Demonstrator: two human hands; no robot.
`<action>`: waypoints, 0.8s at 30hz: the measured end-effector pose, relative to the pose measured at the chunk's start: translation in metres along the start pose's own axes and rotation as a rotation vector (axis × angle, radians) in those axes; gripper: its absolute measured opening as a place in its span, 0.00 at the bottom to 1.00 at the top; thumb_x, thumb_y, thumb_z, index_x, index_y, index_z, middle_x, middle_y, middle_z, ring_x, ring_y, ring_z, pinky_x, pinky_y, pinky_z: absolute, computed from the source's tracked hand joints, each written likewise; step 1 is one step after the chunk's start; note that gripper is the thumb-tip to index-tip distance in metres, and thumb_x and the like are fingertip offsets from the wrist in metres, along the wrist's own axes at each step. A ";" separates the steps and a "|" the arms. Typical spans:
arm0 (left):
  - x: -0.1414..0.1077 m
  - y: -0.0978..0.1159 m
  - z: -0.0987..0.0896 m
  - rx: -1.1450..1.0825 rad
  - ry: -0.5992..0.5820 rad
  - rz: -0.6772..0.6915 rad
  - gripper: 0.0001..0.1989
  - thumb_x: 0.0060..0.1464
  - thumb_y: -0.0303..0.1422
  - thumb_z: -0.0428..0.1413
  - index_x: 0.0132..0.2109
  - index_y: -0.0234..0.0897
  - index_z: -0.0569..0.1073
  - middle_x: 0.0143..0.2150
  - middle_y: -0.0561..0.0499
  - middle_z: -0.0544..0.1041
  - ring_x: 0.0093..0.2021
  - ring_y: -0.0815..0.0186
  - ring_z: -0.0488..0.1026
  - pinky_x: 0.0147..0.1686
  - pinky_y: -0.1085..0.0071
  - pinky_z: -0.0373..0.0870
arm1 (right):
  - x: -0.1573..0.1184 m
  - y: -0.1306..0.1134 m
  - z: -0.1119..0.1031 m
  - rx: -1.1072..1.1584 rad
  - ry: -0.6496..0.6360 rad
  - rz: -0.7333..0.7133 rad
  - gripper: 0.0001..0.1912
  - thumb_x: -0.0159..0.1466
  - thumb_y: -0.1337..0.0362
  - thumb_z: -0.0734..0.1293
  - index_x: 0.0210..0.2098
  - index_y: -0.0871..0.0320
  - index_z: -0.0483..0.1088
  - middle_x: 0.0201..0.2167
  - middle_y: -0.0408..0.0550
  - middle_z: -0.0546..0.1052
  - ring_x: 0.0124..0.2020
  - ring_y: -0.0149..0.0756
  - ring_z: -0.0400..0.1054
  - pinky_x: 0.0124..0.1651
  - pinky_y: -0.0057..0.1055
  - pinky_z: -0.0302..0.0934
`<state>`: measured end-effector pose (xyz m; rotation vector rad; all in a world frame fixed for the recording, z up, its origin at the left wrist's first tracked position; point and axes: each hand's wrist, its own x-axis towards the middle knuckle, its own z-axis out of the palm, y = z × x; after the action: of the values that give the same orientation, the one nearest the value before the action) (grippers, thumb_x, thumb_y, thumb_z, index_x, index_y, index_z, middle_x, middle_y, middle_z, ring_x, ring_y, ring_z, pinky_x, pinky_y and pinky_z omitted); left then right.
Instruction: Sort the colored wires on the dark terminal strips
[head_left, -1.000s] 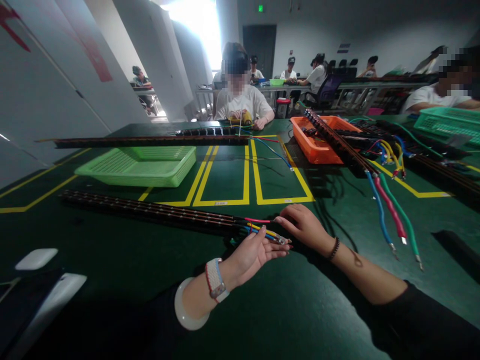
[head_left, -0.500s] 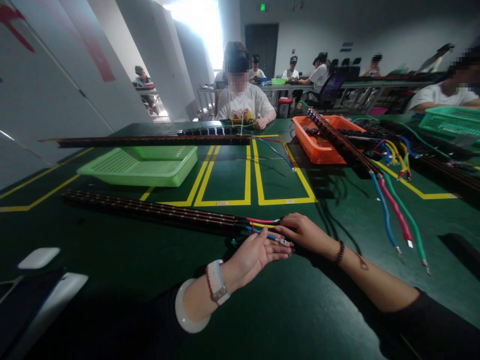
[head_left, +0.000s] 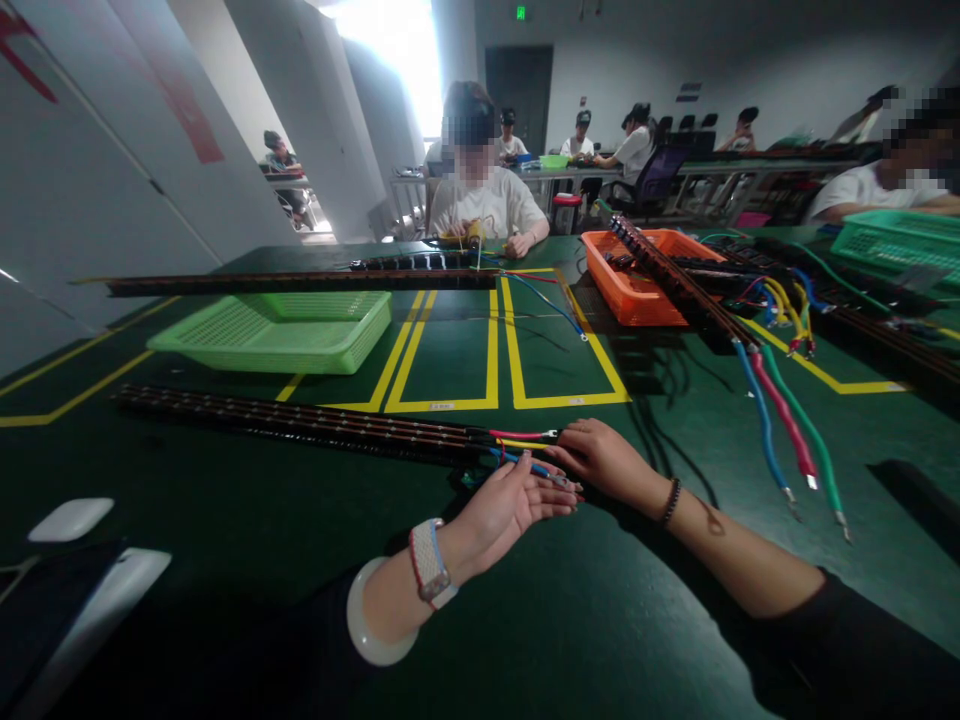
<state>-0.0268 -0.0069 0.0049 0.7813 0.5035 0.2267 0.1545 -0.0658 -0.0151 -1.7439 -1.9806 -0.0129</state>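
My left hand (head_left: 501,515) lies palm up with its fingers stretched. A blue wire (head_left: 531,466) with a metal end terminal runs across it under the thumb. Over the fingertips, my right hand (head_left: 604,455) is palm down with bent fingers, at the end of a yellow wire (head_left: 519,443); that end is hidden. Just above, a red wire (head_left: 517,434) ends in a fork terminal near the right fingers. All three wires come out of the right end of a long, dark busbar-like strip assembly (head_left: 300,418) lying on the table.
Beyond lie a light green basket (head_left: 345,345), another long strip (head_left: 300,282) and an orange basket (head_left: 637,305). At right, thick blue, red and green wires (head_left: 784,410) hang from a strip. A white case (head_left: 71,520) is at left. A co-worker (head_left: 487,200) sits opposite.
My hands hold nearly the same pose; the view has shifted slightly. The red wire's fork terminal shows more clearly. Across the table, the co-worker's yellow tool has changed its tilt.
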 end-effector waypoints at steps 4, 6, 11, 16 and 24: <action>0.000 0.001 0.001 -0.015 0.002 -0.011 0.19 0.64 0.39 0.41 0.44 0.25 0.66 0.41 0.35 0.75 0.41 0.62 0.75 0.50 0.60 0.66 | -0.003 -0.005 -0.006 -0.018 0.088 0.070 0.17 0.68 0.55 0.58 0.30 0.61 0.66 0.28 0.47 0.68 0.31 0.31 0.58 0.36 0.29 0.50; 0.000 0.001 0.001 -0.031 -0.003 -0.003 0.18 0.63 0.39 0.42 0.45 0.26 0.66 0.41 0.36 0.75 0.41 0.62 0.75 0.50 0.60 0.66 | -0.005 -0.008 -0.010 -0.046 0.167 0.032 0.18 0.68 0.54 0.58 0.29 0.62 0.66 0.28 0.48 0.67 0.31 0.31 0.57 0.36 0.29 0.49; 0.000 0.001 0.001 -0.091 -0.012 0.019 0.14 0.63 0.37 0.45 0.45 0.30 0.66 0.40 0.42 0.74 0.40 0.65 0.74 0.48 0.59 0.67 | -0.007 -0.016 -0.017 -0.148 0.166 -0.232 0.21 0.66 0.53 0.59 0.24 0.61 0.65 0.22 0.46 0.64 0.27 0.31 0.52 0.34 0.32 0.44; 0.000 0.003 0.002 -0.078 0.004 -0.004 0.15 0.63 0.39 0.43 0.45 0.30 0.65 0.41 0.42 0.73 0.41 0.65 0.73 0.49 0.58 0.67 | -0.006 -0.015 -0.015 -0.182 0.088 -0.298 0.19 0.66 0.55 0.60 0.23 0.61 0.66 0.21 0.45 0.64 0.27 0.31 0.52 0.35 0.32 0.44; 0.004 0.000 -0.003 -0.079 -0.077 0.015 0.16 0.62 0.40 0.45 0.43 0.29 0.66 0.42 0.41 0.73 0.43 0.63 0.73 0.49 0.60 0.67 | -0.006 -0.014 -0.011 -0.154 0.115 -0.257 0.19 0.67 0.58 0.58 0.24 0.61 0.68 0.20 0.45 0.64 0.25 0.29 0.53 0.33 0.31 0.44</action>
<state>-0.0247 -0.0038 0.0017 0.7144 0.4141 0.2281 0.1462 -0.0773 -0.0033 -1.5279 -2.1516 -0.3537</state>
